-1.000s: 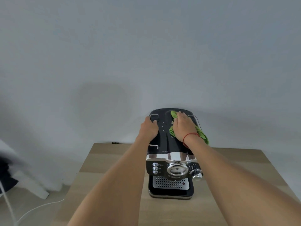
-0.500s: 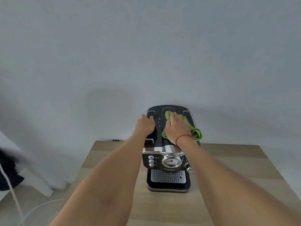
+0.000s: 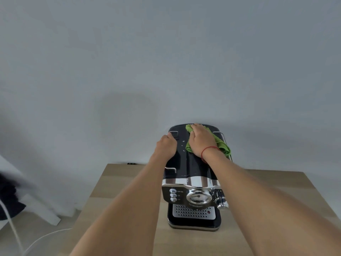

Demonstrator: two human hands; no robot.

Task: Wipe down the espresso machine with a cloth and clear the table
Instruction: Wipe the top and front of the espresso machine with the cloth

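Observation:
A black and chrome espresso machine (image 3: 193, 198) stands on a light wooden table (image 3: 114, 185), its front facing me. My right hand (image 3: 200, 140) presses a green cloth (image 3: 222, 145) flat onto the far part of the machine's black top; a red string circles that wrist. My left hand (image 3: 167, 146) grips the top's left edge, fingers curled over it. Most of the cloth lies hidden under my right palm, with a bunch trailing toward the right edge.
A plain grey wall rises right behind the machine. Left of the table on the floor are a white cable (image 3: 46, 237), a white angled board (image 3: 36, 204) and a dark object (image 3: 9, 202). Bare wood lies on both sides of the machine.
My right hand has slid the cloth farther back along the machine's top, toward the rear edge. My left hand has kept its grip on the left edge.

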